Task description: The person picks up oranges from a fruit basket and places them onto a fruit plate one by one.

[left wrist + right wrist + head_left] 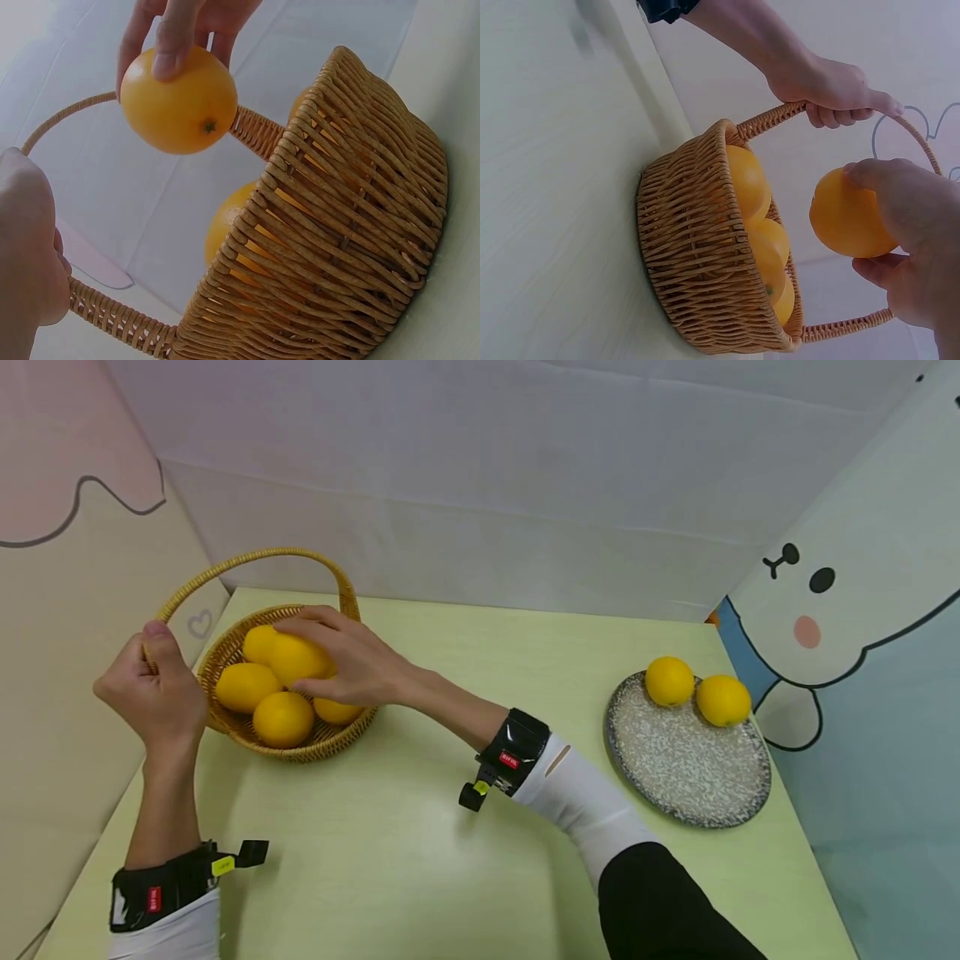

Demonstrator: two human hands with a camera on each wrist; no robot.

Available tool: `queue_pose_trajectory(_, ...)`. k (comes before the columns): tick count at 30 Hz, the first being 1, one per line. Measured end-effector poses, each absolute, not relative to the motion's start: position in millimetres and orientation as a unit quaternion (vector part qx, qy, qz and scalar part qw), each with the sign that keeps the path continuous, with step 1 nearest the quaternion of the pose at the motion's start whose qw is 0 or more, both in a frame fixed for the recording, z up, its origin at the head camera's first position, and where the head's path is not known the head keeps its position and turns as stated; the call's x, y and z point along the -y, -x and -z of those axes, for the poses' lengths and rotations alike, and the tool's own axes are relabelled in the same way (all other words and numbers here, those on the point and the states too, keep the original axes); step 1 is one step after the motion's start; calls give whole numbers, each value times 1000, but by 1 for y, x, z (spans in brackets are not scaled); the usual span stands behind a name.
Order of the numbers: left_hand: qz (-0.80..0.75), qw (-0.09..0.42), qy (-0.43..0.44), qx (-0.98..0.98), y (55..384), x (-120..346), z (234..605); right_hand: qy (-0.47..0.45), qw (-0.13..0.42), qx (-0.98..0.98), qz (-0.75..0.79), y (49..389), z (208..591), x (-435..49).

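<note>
My left hand grips the arched handle of a woven wicker basket at the table's left. Inside the basket lie several oranges. Just over them, my right hand holds one orange between thumb and fingers. Both wrist views show this orange raised clear of the basket's rim, within the arch of the handle. Its small green stem end faces the left wrist camera. In the right wrist view, the left hand wraps the handle from the far side.
A speckled grey plate with a dark rim stands at the table's right, holding two oranges near its back edge. A pale wall rises behind the table, and printed panels flank both sides.
</note>
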State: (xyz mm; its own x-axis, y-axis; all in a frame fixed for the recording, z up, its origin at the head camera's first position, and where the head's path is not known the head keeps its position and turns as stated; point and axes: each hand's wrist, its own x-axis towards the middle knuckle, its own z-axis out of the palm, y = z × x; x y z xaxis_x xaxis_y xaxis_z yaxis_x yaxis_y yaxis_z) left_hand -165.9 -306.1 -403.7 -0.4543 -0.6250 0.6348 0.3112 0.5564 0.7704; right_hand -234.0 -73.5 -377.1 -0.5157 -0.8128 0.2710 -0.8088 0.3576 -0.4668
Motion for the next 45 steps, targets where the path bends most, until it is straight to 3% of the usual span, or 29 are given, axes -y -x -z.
queue_pose_trajectory(27, 468, 516, -104, 709, 166, 306, 405, 449, -39, -821, 349, 233, 386, -15)
queue_pose_trajectory(45, 464, 507, -110, 718, 166, 307, 405, 366, -69, -852, 367, 223, 395, -97)
